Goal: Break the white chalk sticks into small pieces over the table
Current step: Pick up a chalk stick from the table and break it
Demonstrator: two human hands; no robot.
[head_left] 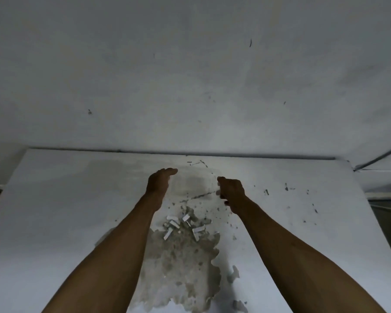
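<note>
- The left hand (159,180) was up above the white painted counter (66,199). Its fingers were loosely spread and a little curled, and I could see nothing in it.
- The right hand (231,190) was up too, a little way from the left one. Its fingers were curled in toward the palm, but I could not tell if it was holding a bit of chalk, because that part was dark and blurry.
- The two hands were apart and not touching each other.
- Both bare arms reached out from the bottom of the view, one on each side of the chalk.
- The short white chalk pieces (183,225) lay on the counter, between the two arms and nearer the person than the hands.
- They sat on a rough grey-brown patch where the paint had peeled off (183,263). Small dark chips and cracks were dotted around it.
- The pieces were already short, so I think most of the breaking was done and one snap had just ended.
- For the next move, I think a hand would need to come down, pick the longest piece, and hold it at both ends to snap it.
- A plain grey wall (190,75) stood behind the counter.
</note>
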